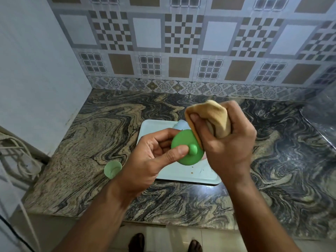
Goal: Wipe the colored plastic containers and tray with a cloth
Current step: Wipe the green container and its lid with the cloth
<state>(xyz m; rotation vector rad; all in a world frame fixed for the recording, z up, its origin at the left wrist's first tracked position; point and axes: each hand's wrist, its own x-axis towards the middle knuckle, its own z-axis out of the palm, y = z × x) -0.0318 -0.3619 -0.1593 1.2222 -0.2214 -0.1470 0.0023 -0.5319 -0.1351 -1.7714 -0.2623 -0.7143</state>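
Observation:
My left hand [154,157] holds a round green lid [185,142] with a small knob, thumb pressed beside the knob, above the tray. My right hand [229,140] grips a bunched tan cloth [214,117], and the cloth's edge touches the lid's right rim. Under both hands a pale blue rectangular tray [151,128] lies on the marbled counter. A light blue container [181,125] on the tray shows only partly behind the lid. A light green cup-shaped container [112,169] stands on the counter left of the tray, beside my left wrist.
The swirled granite counter [101,135] ends at a tiled wall behind and a plain wall on the left. White cables [20,157] hang off the left edge. A shiny dark surface [321,117] sits at the right. My feet [138,242] show on the floor below.

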